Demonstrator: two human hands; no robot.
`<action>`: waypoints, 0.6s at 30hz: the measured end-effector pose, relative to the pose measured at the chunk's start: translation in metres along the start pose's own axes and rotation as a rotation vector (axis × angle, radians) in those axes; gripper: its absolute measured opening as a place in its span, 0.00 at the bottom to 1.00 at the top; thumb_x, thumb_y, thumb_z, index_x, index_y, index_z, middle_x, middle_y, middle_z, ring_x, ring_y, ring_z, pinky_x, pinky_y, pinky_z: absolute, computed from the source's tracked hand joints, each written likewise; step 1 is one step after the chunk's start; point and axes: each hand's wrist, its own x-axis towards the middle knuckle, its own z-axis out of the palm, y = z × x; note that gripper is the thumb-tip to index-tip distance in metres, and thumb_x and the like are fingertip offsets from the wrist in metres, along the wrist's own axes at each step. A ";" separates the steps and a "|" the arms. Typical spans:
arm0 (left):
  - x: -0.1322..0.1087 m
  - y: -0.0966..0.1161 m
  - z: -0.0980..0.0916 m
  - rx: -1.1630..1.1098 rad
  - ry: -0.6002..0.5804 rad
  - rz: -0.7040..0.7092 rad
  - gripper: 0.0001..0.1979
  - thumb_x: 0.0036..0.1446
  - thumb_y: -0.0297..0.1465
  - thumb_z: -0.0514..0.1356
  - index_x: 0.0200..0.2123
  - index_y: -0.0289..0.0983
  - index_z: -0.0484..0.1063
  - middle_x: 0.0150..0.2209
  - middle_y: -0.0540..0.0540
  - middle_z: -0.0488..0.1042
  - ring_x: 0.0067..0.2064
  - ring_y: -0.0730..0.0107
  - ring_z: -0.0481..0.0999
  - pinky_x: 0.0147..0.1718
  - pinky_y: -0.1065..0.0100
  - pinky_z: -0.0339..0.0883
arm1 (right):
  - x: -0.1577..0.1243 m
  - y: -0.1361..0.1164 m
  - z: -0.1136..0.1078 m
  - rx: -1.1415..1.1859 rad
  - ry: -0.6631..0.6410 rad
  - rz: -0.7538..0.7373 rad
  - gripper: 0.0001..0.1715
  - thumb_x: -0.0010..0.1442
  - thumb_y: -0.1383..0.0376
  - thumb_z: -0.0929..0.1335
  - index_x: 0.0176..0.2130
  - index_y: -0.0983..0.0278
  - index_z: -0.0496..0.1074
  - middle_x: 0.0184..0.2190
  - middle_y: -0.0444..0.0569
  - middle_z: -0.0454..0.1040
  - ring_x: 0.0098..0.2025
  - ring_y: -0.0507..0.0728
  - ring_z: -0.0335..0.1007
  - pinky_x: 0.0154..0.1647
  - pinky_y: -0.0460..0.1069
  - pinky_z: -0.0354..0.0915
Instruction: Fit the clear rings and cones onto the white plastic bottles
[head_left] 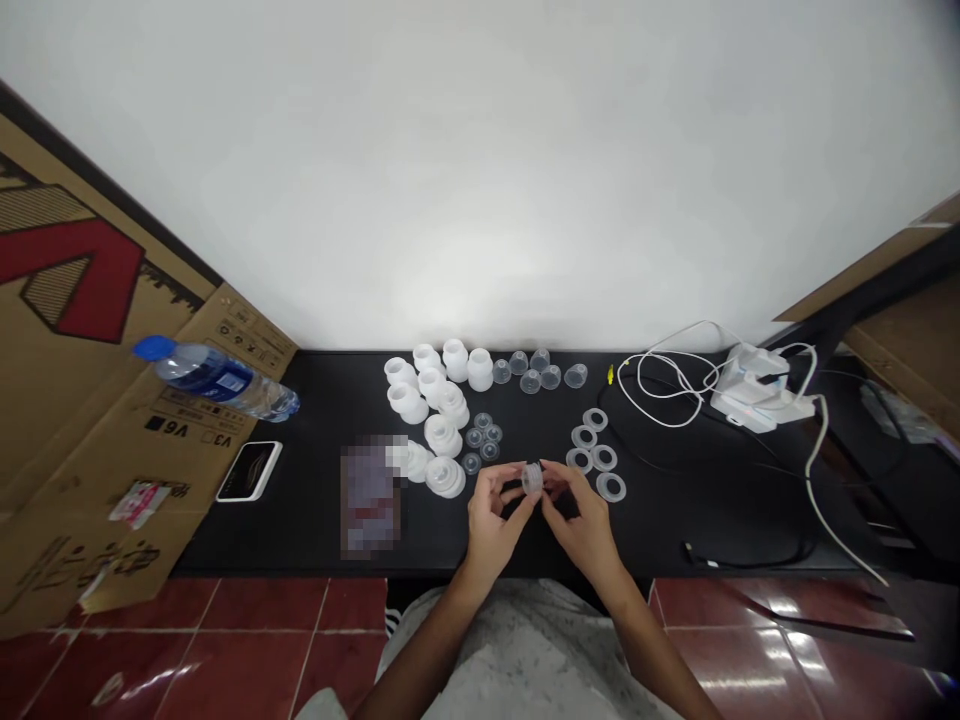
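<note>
Left hand [491,530] and right hand [581,525] both closed on a small clear ribbed plastic piece [532,480], gripping it between fingertips, held just above the black tabletop [697,510]. Nearby on the tabletop: five flat translucent rings [604,458], right; five tiny clear cups [489,451], left. Farther: six clear plastic domes [529,381], about ten white stepped bell-shaped pieces [442,435]. Far right, tangled white cable [660,385].

The little cup [532,480] at your fingertips is clear, your table [300,540] black, your shirt [517,650] mottled grey-white, the floor tiles [247,670] glossy dark red, the bottle cap [154,348] blue, the cardboard [150,450] brown with red.
</note>
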 end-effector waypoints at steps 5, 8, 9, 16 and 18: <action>0.001 -0.002 -0.003 0.023 0.004 -0.013 0.25 0.64 0.39 0.74 0.60 0.42 0.72 0.56 0.37 0.81 0.59 0.53 0.84 0.53 0.55 0.86 | 0.001 0.001 -0.004 0.330 -0.184 0.131 0.25 0.73 0.56 0.72 0.66 0.53 0.71 0.52 0.53 0.84 0.49 0.62 0.83 0.51 0.57 0.80; 0.002 -0.002 -0.006 0.086 -0.041 0.000 0.23 0.66 0.39 0.73 0.60 0.42 0.77 0.58 0.37 0.79 0.59 0.53 0.84 0.53 0.55 0.86 | 0.004 0.001 -0.005 0.438 -0.213 0.191 0.27 0.72 0.50 0.73 0.66 0.54 0.71 0.51 0.54 0.85 0.48 0.64 0.84 0.50 0.58 0.80; 0.002 -0.001 -0.007 0.102 -0.054 0.010 0.21 0.66 0.39 0.73 0.59 0.42 0.79 0.58 0.38 0.78 0.58 0.54 0.84 0.53 0.55 0.87 | 0.005 0.000 -0.004 0.457 -0.216 0.202 0.28 0.72 0.49 0.73 0.65 0.54 0.72 0.51 0.55 0.85 0.48 0.64 0.84 0.50 0.58 0.80; 0.003 0.002 -0.006 0.177 -0.071 0.072 0.15 0.68 0.35 0.70 0.57 0.45 0.82 0.55 0.39 0.76 0.56 0.55 0.84 0.52 0.56 0.87 | 0.013 0.004 0.006 0.410 -0.181 0.218 0.22 0.69 0.49 0.76 0.56 0.56 0.77 0.47 0.53 0.86 0.49 0.64 0.85 0.51 0.57 0.80; 0.003 0.002 -0.005 0.214 -0.088 0.092 0.14 0.69 0.33 0.69 0.57 0.45 0.83 0.55 0.39 0.76 0.56 0.55 0.83 0.53 0.55 0.86 | 0.014 0.008 0.008 0.426 -0.143 0.270 0.22 0.67 0.49 0.78 0.53 0.57 0.77 0.41 0.51 0.87 0.44 0.63 0.86 0.48 0.57 0.80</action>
